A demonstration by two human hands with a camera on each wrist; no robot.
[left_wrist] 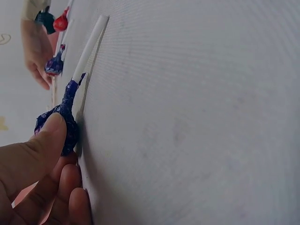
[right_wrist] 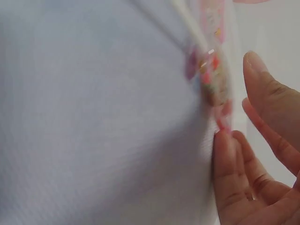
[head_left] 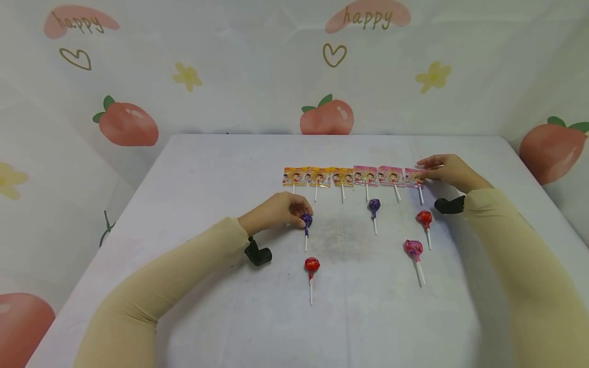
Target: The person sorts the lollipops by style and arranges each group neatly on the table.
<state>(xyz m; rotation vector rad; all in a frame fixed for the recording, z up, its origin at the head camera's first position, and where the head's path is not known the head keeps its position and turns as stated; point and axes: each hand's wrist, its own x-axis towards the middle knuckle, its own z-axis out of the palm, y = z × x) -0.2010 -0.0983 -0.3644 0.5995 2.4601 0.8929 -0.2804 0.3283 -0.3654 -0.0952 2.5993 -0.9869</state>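
Observation:
My left hand pinches the head of a purple-wrapped lollipop lying on the table, its stick pointing toward me. In the left wrist view the thumb lies over the dark wrapper. At the right end of a row of flat-packed lollipops, my right hand is beside a pink-packet lollipop. The right wrist view shows fingertips at the edge of that packet, with the thumb apart from it. The row has three yellow packets and three pink ones, sticks toward me.
A second purple lollipop lies below the row. Two red lollipops and a pink ball lollipop lie nearer me. Black wrist-worn devices sit by both cuffs. A printed cloth hangs behind the white table.

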